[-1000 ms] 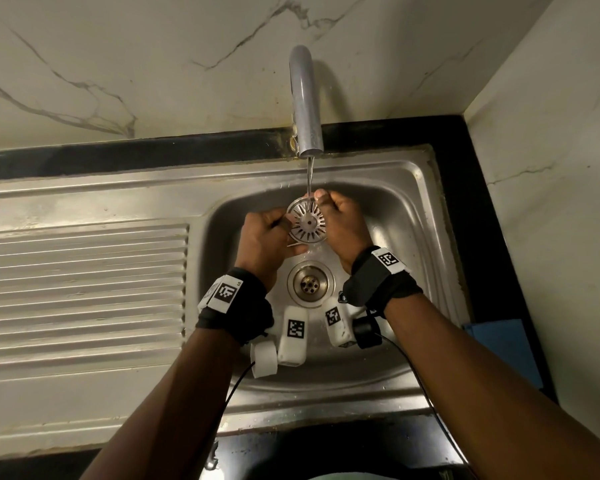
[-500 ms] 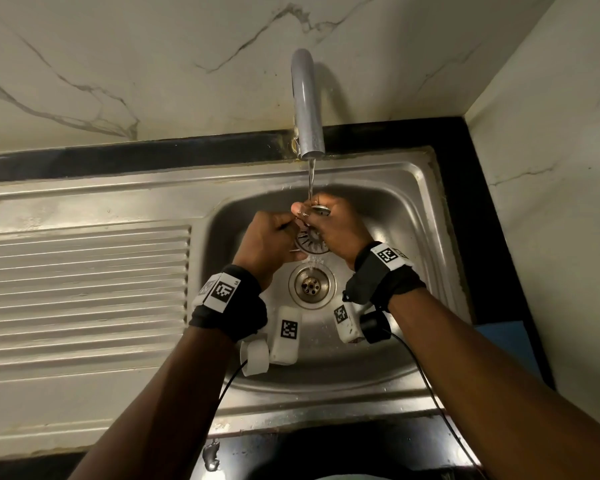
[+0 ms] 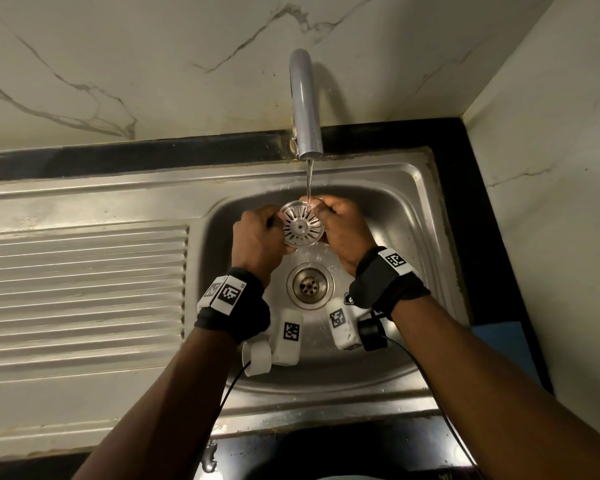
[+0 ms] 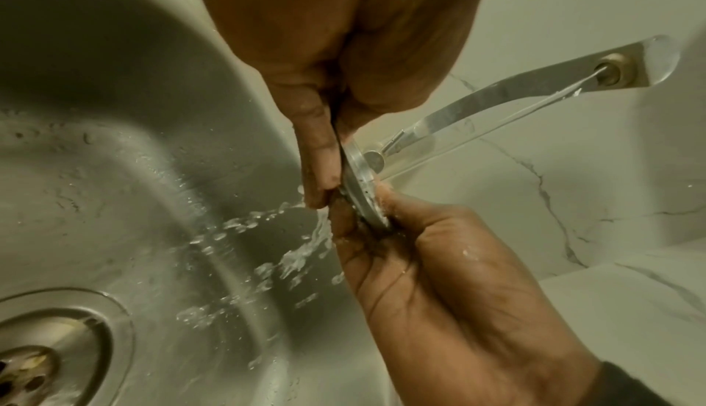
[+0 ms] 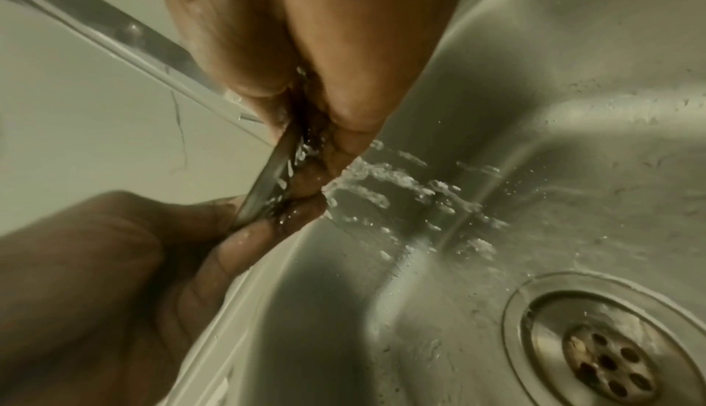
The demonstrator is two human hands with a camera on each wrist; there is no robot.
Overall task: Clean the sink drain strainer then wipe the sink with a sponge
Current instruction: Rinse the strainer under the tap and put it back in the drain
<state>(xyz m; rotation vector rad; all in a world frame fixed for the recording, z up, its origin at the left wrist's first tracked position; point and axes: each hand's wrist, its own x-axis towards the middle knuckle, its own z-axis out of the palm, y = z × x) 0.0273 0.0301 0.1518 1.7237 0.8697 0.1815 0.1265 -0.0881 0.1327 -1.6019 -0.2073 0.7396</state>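
The round slotted metal drain strainer [image 3: 302,226] is held over the sink basin [image 3: 406,237] under the tap's thin water stream [image 3: 309,181]. My left hand [image 3: 257,235] pinches its left rim and my right hand [image 3: 342,228] pinches its right rim. In the left wrist view the strainer [image 4: 361,183] shows edge-on between my left fingers [image 4: 321,168] and my right hand [image 4: 420,246], with water spraying off it. The right wrist view shows the strainer [image 5: 267,177] edge-on too, wet, below my right fingers [image 5: 344,104]. No sponge is clearly identifiable.
The open drain hole [image 3: 310,285] lies below my hands. The chrome tap [image 3: 305,105] rises from the back rim. A ribbed draining board [image 3: 84,282] fills the left. Marble walls close the back and right. A blue flat item [image 3: 496,341] lies on the black counter at right.
Half a second ago the strainer was tipped on edge and lower between my hands. Now its slotted face is turned up toward me and it sits higher under the stream.
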